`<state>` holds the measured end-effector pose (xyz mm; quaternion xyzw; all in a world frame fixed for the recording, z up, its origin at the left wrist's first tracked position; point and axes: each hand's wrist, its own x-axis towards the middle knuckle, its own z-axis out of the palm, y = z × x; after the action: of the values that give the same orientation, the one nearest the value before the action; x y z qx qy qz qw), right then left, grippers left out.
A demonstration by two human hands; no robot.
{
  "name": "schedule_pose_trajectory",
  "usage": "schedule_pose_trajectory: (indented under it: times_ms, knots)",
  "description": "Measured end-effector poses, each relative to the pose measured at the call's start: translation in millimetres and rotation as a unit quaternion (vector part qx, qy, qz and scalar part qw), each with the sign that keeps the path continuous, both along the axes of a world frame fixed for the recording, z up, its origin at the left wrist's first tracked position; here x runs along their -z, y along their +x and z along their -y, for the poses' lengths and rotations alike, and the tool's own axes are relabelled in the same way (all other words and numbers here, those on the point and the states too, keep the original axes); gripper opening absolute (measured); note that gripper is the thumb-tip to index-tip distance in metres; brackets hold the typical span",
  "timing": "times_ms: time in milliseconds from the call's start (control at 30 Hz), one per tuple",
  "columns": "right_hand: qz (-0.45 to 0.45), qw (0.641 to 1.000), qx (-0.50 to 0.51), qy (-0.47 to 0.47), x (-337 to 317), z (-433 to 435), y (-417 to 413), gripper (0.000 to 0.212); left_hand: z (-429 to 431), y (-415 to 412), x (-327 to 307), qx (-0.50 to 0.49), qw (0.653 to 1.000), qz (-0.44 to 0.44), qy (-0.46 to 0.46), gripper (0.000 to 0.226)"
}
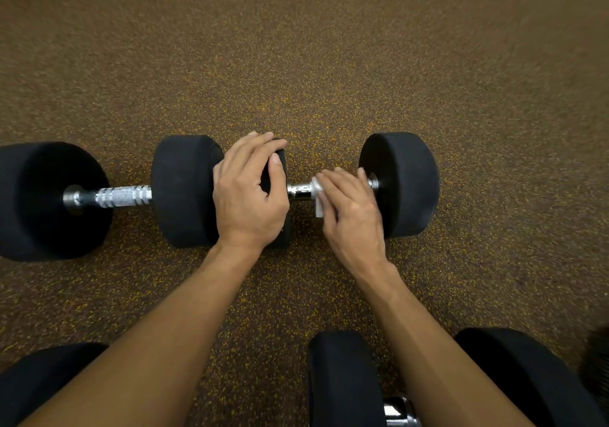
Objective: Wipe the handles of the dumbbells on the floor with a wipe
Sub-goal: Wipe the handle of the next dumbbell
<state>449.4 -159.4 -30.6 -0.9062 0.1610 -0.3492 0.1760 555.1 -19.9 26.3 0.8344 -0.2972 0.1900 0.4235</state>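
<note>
Two black dumbbells lie end to end on the speckled floor. The right dumbbell [400,183] has a chrome handle [298,191]. My left hand [248,192] grips the left weight head of this dumbbell, thumb over its inner face. My right hand [349,206] holds a white wipe [318,197] wrapped over the handle, close to the right head; the hand looks motion-blurred. The left dumbbell [52,201] shows its bare knurled handle [120,197], with nothing touching it.
A third dumbbell [342,380] lies near me at the bottom right, partly under my right forearm, its chrome handle just visible. Another black weight head [43,377] shows at the bottom left. Brown rubber floor [296,64] stretches beyond.
</note>
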Motion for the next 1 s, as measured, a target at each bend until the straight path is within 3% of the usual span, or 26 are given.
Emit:
schedule_pose_trajectory:
  times_ms: [133,333,533,700,867,1000]
  knots:
    - [0.016,0.998,0.062,-0.001,5.9,-3.2,-2.3,0.033,-0.2,0.1,-0.1,0.001,1.0,0.0,-0.002,0.03]
    - [0.0,0.999,-0.034,-0.02,1.8,-12.5,7.8,0.032,0.1,0.7,-0.3,0.001,1.0,0.003,0.003,0.031]
    - [0.056,0.996,0.068,0.014,7.8,-4.8,-2.4,0.03,0.0,-0.2,-1.2,0.0,1.0,0.0,0.0,0.031]
    - [0.026,1.0,-0.009,0.0,7.2,-9.2,0.0,0.032,-0.9,-0.1,-0.7,0.001,1.0,0.002,0.007,0.031]
    - [0.05,0.996,0.075,0.012,10.7,-4.2,-3.4,0.031,-0.5,-0.7,-1.3,0.001,1.0,-0.005,0.003,0.03]
    - [0.022,1.0,0.001,-0.005,9.4,-14.7,1.9,0.033,-0.4,-0.5,-0.5,0.001,1.0,0.002,0.004,0.03]
